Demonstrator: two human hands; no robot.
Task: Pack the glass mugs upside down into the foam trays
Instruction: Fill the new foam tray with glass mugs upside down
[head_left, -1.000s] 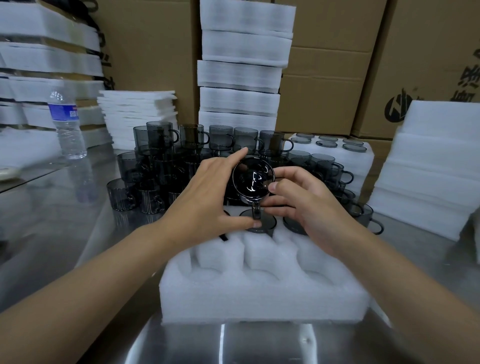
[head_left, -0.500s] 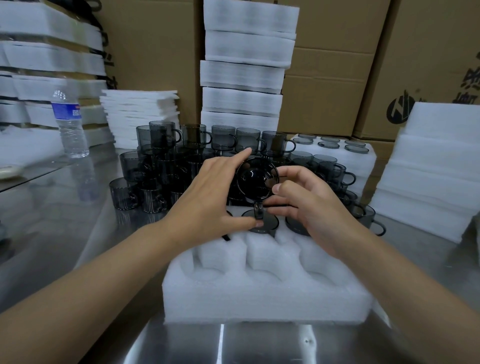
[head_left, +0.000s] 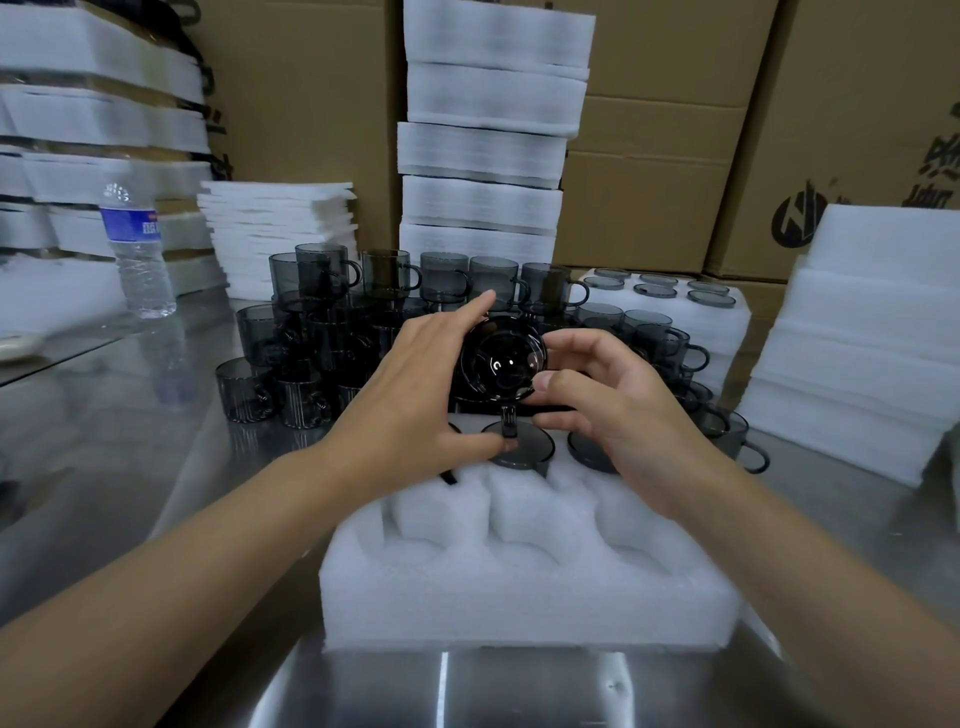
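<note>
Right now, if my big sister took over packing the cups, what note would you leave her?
Left hand: grips the held mug, index finger along its top, thumb low by the handle.
Right hand: pinches the same mug from the other side.
The held mug is tipped on its side, handle down, above the far row of the foam tray.
Done: two upside-down mugs show in that far row; the left hand hides the rest of the row.
Left: turn and seat this mug, fill the near pockets, then work through the loose mugs behind the tray.
</note>
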